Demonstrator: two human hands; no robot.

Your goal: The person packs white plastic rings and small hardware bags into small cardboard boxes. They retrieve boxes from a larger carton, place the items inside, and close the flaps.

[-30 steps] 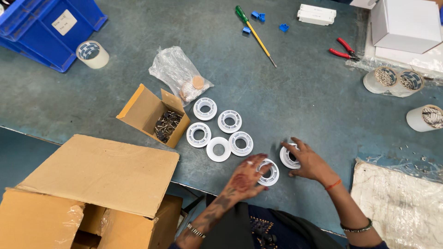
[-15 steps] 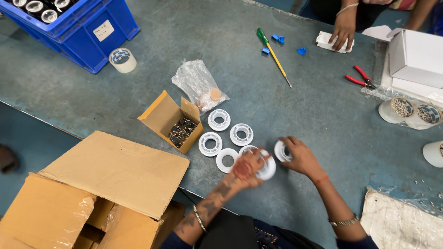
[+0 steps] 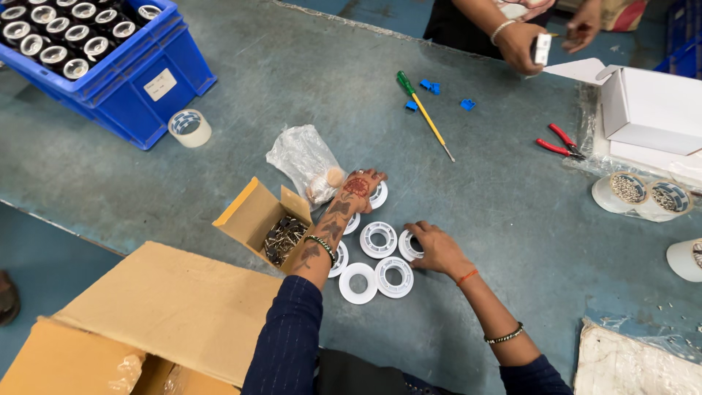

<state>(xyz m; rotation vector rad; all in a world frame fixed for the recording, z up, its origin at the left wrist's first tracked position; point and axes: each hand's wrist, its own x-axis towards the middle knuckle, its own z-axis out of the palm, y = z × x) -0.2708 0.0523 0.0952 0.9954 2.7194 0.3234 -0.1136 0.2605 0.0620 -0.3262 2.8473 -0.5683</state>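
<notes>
At frame centre, the left hand [image 3: 358, 189] presses flat on a white plastic ring [image 3: 378, 194]; the right hand [image 3: 435, 249] pinches another ring [image 3: 409, 246] on the scuffed grey desk [image 3: 504, 212]

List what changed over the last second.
The left hand left the near rings and reached forward onto the far white ring beside the plastic bag. The right hand stayed on its ring. The small cardboard box of screws stayed put.

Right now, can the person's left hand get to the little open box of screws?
Probably yes. The left hand rests on a white ring, the small cardboard box lies open beside that forearm, and nothing covers its screws.
</notes>
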